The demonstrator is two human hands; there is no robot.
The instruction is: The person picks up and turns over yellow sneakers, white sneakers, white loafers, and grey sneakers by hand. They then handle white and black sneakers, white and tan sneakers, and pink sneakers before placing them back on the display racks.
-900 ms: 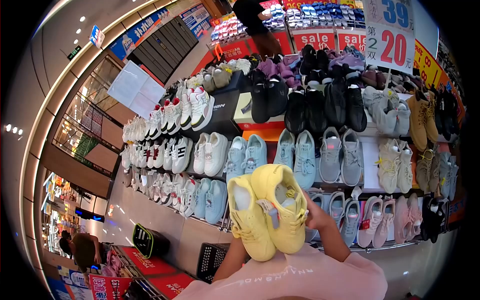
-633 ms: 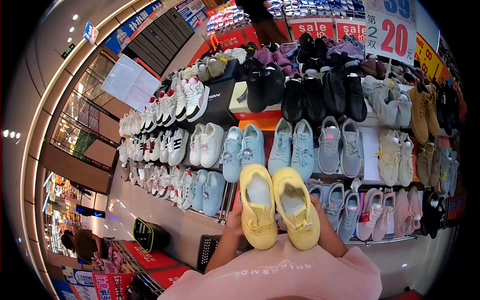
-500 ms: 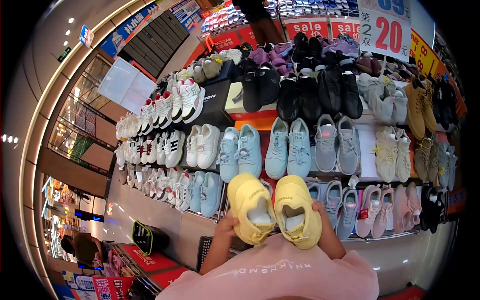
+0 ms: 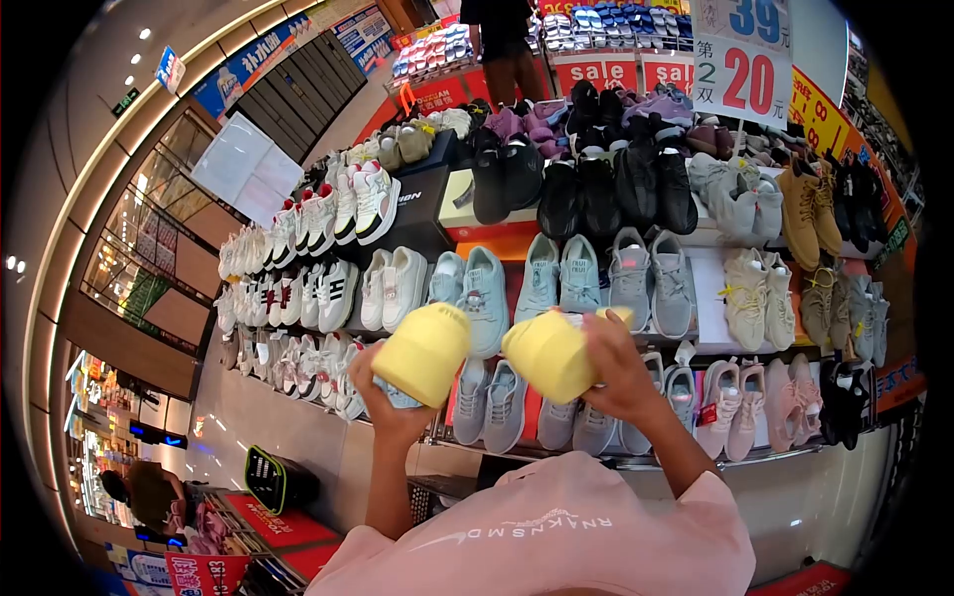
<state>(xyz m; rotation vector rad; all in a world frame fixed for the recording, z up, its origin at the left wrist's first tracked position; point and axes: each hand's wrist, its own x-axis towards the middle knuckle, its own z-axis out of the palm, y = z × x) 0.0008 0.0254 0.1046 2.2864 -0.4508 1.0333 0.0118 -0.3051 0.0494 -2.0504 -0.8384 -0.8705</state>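
Observation:
My left hand [image 4: 386, 400] grips one yellow shoe [image 4: 425, 355], its rounded end facing me and its opening hidden. The other yellow shoe [image 4: 550, 356] is in my right hand [image 4: 618, 370], tilted sideways and slightly blurred, with my fingers over its opening end. The two shoes are apart, held above the front of the shoe display. Just beyond them stand light blue shoes [image 4: 484, 298] and grey shoes [image 4: 672, 283]. Grey-blue shoes [image 4: 505, 405] show lower down between my hands.
Rows of white shoes [image 4: 373, 204] stand at the left, pink shoes [image 4: 723, 412] at the lower right. A price sign [image 4: 745, 60] rises at the back right. A black basket [image 4: 278, 479] is on the floor at left. Two other people [image 4: 149, 497] [image 4: 502, 45] are farther off.
Both hands have lifted the yellow shoes away from my chest and farther apart. The shoes have turned, so their openings no longer face me. The view has shifted slightly.

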